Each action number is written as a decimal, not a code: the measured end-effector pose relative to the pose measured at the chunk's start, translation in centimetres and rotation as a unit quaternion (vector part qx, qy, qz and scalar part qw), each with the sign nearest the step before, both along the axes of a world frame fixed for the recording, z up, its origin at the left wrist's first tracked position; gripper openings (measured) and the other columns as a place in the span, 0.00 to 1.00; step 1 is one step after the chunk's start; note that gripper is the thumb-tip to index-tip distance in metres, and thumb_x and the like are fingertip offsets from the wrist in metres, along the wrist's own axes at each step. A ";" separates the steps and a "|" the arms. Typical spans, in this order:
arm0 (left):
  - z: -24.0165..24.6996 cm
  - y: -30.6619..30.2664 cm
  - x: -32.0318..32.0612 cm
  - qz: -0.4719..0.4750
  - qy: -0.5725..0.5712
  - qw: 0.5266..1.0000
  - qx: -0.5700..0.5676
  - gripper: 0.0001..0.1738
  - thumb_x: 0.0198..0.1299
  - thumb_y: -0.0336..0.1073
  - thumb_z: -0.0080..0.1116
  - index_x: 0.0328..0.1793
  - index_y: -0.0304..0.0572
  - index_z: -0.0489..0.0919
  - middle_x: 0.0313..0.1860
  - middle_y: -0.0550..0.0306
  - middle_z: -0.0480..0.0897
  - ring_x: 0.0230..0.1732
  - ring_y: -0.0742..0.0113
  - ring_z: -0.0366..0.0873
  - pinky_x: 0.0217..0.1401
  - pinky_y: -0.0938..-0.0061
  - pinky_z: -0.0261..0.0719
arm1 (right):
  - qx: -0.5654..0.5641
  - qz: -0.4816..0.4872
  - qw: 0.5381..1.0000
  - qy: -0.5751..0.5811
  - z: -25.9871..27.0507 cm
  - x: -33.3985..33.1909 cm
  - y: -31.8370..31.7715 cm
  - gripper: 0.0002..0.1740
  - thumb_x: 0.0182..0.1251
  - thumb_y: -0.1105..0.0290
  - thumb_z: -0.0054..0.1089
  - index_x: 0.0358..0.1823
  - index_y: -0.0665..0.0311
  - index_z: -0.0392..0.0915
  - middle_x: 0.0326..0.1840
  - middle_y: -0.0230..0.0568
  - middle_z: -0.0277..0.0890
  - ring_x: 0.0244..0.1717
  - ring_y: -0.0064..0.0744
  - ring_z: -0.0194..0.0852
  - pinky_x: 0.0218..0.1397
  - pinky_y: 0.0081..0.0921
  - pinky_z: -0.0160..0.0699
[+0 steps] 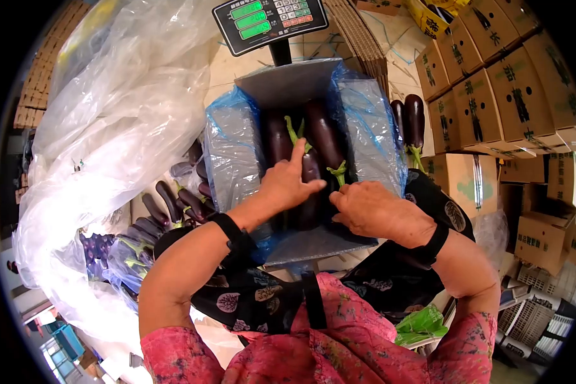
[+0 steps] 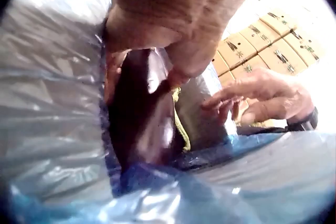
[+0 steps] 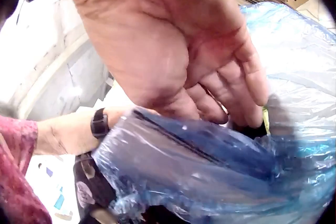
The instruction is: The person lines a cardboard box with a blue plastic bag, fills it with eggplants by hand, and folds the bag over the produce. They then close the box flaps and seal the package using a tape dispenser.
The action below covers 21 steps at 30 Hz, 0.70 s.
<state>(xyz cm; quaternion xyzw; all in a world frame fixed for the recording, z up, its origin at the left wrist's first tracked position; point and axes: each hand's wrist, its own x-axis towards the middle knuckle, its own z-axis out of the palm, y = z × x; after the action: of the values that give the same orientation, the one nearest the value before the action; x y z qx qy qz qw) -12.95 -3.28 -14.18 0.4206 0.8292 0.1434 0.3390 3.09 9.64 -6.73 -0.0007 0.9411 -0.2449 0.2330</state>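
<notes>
A carton [image 1: 281,83] lined with blue-edged clear plastic [image 1: 233,147] stands in front of me with several dark purple eggplants in it. My left hand [image 1: 280,184] reaches inside over the middle eggplant [image 1: 310,168], index finger stretched toward its green stem. In the left wrist view, that hand's thumb [image 2: 181,78] and fingers lie on opposite sides of an eggplant [image 2: 144,113]. My right hand [image 1: 379,212] hovers at the carton's near right, fingers loosely bent with nothing in them, close to the stem end of another eggplant [image 1: 325,131].
Behind the carton rises a scale display [image 1: 269,22] with green digits. More eggplants [image 1: 169,201] lie at the left beside a big heap of clear plastic [image 1: 121,121]; others [image 1: 414,121] lie at the right. Stacked cardboard boxes [image 1: 480,105] fill the far right.
</notes>
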 end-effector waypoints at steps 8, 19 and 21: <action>-0.1 -0.5 -1.1 0.076 -0.139 0.981 0.107 0.59 0.53 0.49 0.70 0.84 0.48 0.45 0.48 0.46 0.81 0.48 0.54 0.81 0.57 0.61 0.79 | -0.003 0.010 1.000 0.000 0.2 -0.2 0.5 0.14 0.66 0.62 0.62 0.43 0.67 0.77 0.40 0.51 0.81 0.44 0.55 0.82 0.46 0.47 0.79; -0.4 -0.6 1.0 0.160 -0.099 0.981 0.049 0.56 0.56 0.49 0.67 0.85 0.49 0.45 0.28 0.51 0.78 0.28 0.64 0.79 0.35 0.69 0.83 | 0.012 0.003 0.995 0.098 -0.9 0.9 0.6 0.16 0.62 0.63 0.65 0.44 0.68 0.78 0.42 0.48 0.79 0.46 0.49 0.78 0.49 0.40 0.78; -0.7 -0.5 0.7 0.178 -0.099 0.978 0.047 0.55 0.56 0.49 0.66 0.85 0.51 0.47 0.28 0.50 0.79 0.28 0.62 0.80 0.35 0.69 0.84 | 0.046 0.028 0.995 0.080 -1.0 0.7 0.1 0.17 0.61 0.62 0.66 0.44 0.67 0.80 0.44 0.46 0.79 0.48 0.46 0.76 0.50 0.38 0.77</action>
<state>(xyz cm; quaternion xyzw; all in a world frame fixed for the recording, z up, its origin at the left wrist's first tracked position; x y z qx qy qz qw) -12.24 -3.78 -14.90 0.2658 0.8452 0.2812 0.3686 3.80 9.78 -7.76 -0.0354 0.9667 -0.1937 0.1636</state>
